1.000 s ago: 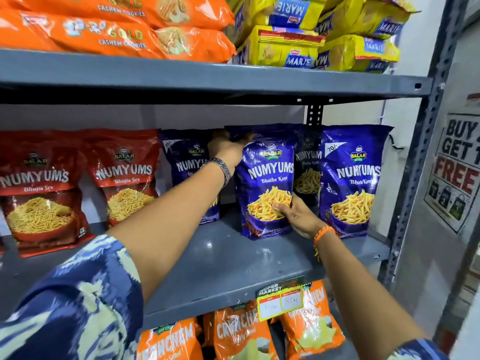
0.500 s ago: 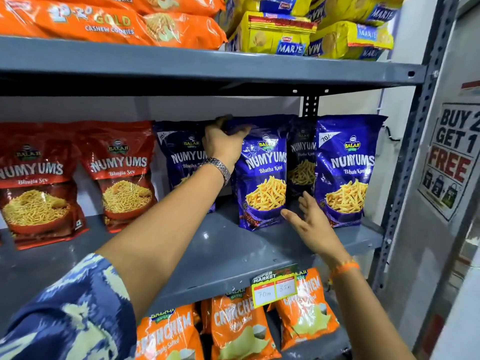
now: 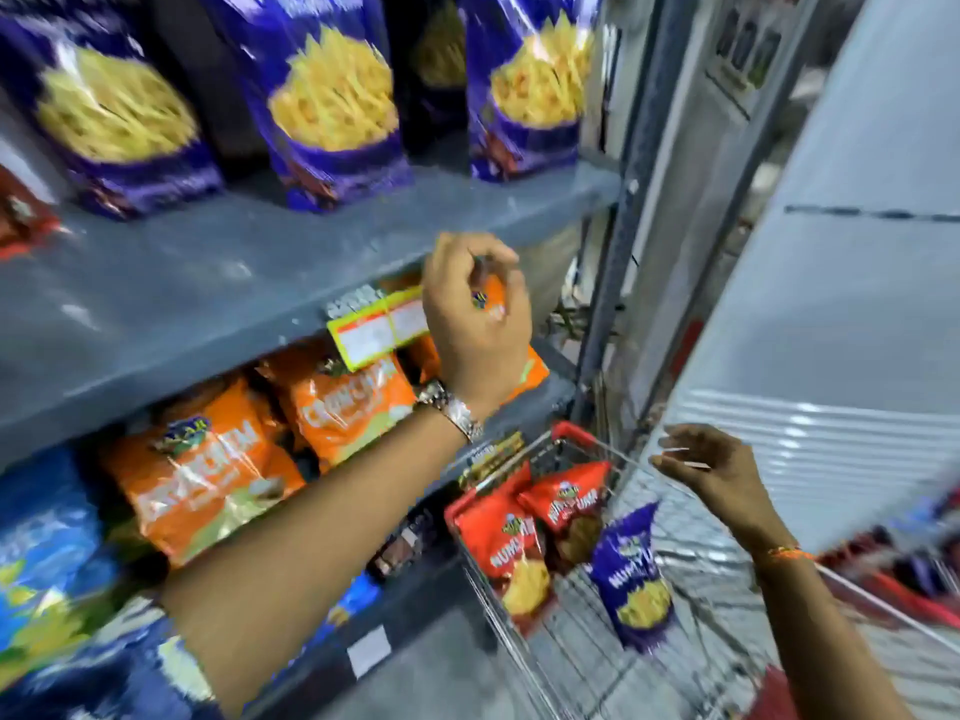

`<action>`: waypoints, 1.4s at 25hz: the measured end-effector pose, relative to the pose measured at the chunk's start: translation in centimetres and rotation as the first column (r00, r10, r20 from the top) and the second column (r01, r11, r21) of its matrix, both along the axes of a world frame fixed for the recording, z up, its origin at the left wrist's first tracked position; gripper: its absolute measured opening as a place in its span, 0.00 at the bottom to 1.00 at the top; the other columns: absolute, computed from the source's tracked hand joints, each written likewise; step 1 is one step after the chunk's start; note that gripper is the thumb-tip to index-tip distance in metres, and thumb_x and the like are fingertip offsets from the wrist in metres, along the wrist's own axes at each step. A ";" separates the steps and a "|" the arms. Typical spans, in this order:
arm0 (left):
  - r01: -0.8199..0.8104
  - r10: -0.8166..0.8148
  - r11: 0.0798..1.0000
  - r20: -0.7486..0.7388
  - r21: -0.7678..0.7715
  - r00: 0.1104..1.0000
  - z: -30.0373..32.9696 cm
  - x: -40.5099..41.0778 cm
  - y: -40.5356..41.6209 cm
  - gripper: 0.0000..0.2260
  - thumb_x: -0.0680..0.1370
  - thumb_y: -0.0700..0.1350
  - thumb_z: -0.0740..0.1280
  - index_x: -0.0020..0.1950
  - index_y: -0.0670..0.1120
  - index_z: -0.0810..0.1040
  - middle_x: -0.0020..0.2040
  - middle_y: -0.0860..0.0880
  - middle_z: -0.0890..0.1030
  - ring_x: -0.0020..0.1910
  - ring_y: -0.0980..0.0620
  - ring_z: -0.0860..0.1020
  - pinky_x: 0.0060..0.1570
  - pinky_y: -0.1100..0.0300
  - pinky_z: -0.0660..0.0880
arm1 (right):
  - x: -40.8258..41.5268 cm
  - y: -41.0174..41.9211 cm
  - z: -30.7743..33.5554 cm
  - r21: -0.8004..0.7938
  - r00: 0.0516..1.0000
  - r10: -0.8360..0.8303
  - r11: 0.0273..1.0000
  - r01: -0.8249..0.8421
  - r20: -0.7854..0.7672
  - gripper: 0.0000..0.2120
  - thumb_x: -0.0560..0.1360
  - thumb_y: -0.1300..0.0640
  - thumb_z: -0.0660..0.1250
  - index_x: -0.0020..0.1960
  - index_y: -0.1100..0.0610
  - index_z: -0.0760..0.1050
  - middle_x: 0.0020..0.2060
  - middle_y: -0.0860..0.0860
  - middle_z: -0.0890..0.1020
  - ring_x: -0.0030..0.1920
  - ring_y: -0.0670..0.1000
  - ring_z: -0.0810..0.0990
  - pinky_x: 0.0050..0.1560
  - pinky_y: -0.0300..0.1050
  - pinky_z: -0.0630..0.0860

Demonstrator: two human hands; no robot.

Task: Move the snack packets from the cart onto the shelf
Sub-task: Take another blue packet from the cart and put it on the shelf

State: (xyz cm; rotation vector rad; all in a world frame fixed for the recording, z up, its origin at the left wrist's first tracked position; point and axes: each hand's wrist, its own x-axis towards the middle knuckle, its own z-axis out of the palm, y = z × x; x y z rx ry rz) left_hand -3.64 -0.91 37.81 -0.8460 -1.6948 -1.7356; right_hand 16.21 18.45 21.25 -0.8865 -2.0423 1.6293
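Shelf (image 3: pixel 218 283): painted grey metal, matt, scuffed. Purple packets (image 3: pixel 332 101) on the shelf: glossy plastic film with bright reflections. Orange packets (image 3: pixel 208 470) below: the same shiny, creased film. Price tag (image 3: pixel 371 332): paper or card, flat finish. Cart (image 3: pixel 524 465): bare metal wire, red plastic rim. Watch (image 3: pixel 452 410): polished metal band.

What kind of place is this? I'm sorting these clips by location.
Most likely a supermarket aisle: a grey shelf stocked with snack packets, a yellow price tag on its edge, and a shopping cart holding more packets.
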 end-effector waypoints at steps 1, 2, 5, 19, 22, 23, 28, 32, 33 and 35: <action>0.079 -0.072 0.994 0.082 -0.077 0.994 -4.0 1.6 1.1 0.11 0.68 0.27 0.68 0.41 0.42 0.77 0.39 0.48 0.76 0.39 0.50 0.73 0.43 0.55 0.72 | 1.7 0.6 -3.7 -0.048 0.996 0.001 0.999 0.003 0.089 0.21 0.64 0.70 0.80 0.56 0.67 0.80 0.50 0.70 0.84 0.43 0.55 0.85 0.43 0.34 0.83; 0.159 -0.130 0.976 0.190 -0.150 0.973 -8.0 2.8 2.2 0.12 0.68 0.27 0.68 0.40 0.44 0.77 0.39 0.48 0.77 0.39 0.49 0.75 0.42 0.54 0.74 | 3.4 1.2 -7.3 -0.089 0.985 0.017 0.996 -0.002 0.170 0.20 0.65 0.70 0.79 0.55 0.66 0.80 0.51 0.71 0.84 0.42 0.52 0.85 0.46 0.40 0.84; 0.376 -0.109 0.868 0.615 -0.324 0.781 -21.3 4.7 4.8 0.14 0.69 0.35 0.72 0.39 0.55 0.76 0.38 0.54 0.80 0.38 0.47 0.80 0.44 0.46 0.80 | 7.5 2.6 -18.3 -0.211 0.949 -0.013 0.974 0.084 0.315 0.28 0.53 0.50 0.88 0.48 0.58 0.84 0.47 0.64 0.87 0.43 0.54 0.85 0.53 0.62 0.83; 0.724 0.198 0.342 0.799 -0.599 0.567 -44.9 9.3 7.4 0.25 0.59 0.58 0.69 0.46 0.41 0.84 0.43 0.44 0.88 0.40 0.44 0.85 0.41 0.47 0.82 | 6.0 6.6 -35.4 -0.257 0.687 0.244 0.962 -0.086 0.684 0.25 0.74 0.70 0.70 0.64 0.52 0.66 0.58 0.53 0.73 0.57 0.48 0.70 0.59 0.37 0.74; 0.661 0.195 0.363 0.747 -0.657 0.635 -44.2 8.9 6.8 0.10 0.71 0.45 0.71 0.48 0.40 0.84 0.44 0.40 0.87 0.39 0.44 0.82 0.37 0.52 0.75 | 5.9 7.2 -37.5 -0.233 0.689 0.266 0.962 -0.143 0.674 0.27 0.70 0.61 0.77 0.67 0.61 0.73 0.56 0.53 0.78 0.53 0.50 0.74 0.48 0.40 0.81; 0.642 0.200 0.385 0.739 -0.663 0.643 -44.5 8.4 6.4 0.06 0.74 0.41 0.71 0.45 0.38 0.83 0.42 0.37 0.86 0.37 0.47 0.78 0.35 0.54 0.70 | 6.4 7.7 -39.2 -0.185 0.685 0.270 0.963 -0.196 0.677 0.35 0.61 0.54 0.83 0.64 0.61 0.76 0.56 0.56 0.83 0.51 0.50 0.77 0.50 0.48 0.84; 0.655 0.248 0.442 0.785 -0.613 0.568 -45.5 6.6 4.6 0.05 0.75 0.39 0.72 0.44 0.37 0.84 0.39 0.34 0.83 0.38 0.52 0.72 0.37 0.56 0.66 | 6.6 5.8 -36.7 -0.219 0.690 0.264 0.963 -0.155 0.674 0.39 0.55 0.70 0.84 0.63 0.67 0.72 0.54 0.63 0.83 0.50 0.54 0.80 0.56 0.51 0.82; 0.680 0.217 0.578 0.888 -0.451 0.405 -44.1 5.9 3.9 0.08 0.72 0.46 0.74 0.46 0.41 0.84 0.40 0.41 0.83 0.41 0.49 0.79 0.48 0.54 0.80 | 7.1 4.9 -35.4 -0.259 0.744 0.297 0.951 -0.171 0.599 0.42 0.47 0.59 0.89 0.58 0.59 0.76 0.52 0.57 0.87 0.52 0.56 0.86 0.57 0.60 0.82; 0.671 0.198 0.604 0.896 -0.430 0.396 -43.1 5.7 3.7 0.11 0.71 0.50 0.74 0.45 0.43 0.83 0.39 0.42 0.82 0.41 0.45 0.81 0.50 0.49 0.82 | 7.1 4.5 -34.7 -0.288 0.751 0.315 0.942 -0.173 0.580 0.42 0.47 0.58 0.89 0.58 0.56 0.77 0.52 0.54 0.88 0.54 0.55 0.86 0.58 0.60 0.82; 0.633 0.167 0.648 0.890 -0.423 0.424 -41.2 4.8 3.3 0.16 0.67 0.56 0.74 0.40 0.44 0.79 0.34 0.43 0.80 0.35 0.43 0.81 0.40 0.41 0.83 | 6.8 3.3 -32.3 -0.334 0.782 0.343 0.924 -0.184 0.520 0.41 0.47 0.56 0.89 0.58 0.54 0.79 0.53 0.50 0.88 0.55 0.53 0.86 0.61 0.59 0.81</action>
